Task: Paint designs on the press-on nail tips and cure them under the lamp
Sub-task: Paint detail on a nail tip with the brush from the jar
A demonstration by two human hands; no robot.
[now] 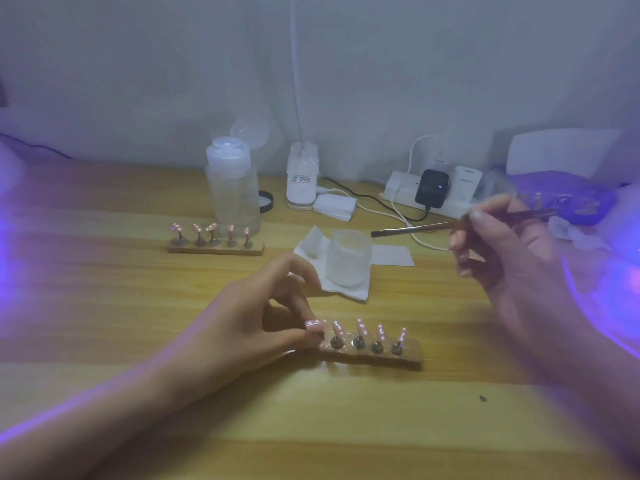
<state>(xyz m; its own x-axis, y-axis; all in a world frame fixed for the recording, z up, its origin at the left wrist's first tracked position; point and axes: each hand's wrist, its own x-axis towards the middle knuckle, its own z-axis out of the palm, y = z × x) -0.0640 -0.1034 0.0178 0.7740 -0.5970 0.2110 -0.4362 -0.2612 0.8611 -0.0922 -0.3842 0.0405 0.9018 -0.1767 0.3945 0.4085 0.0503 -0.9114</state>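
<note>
Desk (104, 306): left hand (256, 317) pinches tip (316, 324), right hand (512, 258) brush (408, 230).

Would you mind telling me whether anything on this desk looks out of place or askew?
On the near holder, the leftmost nail tip lies almost flat, pinched by the left hand, while the other four stand upright. The clear bottle at the back has its flip cap open.

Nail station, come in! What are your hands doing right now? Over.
Left hand pinches leftmost nail tip on near holder. Right hand holds brush, raised. Jar stands beyond, not blocking.
</note>
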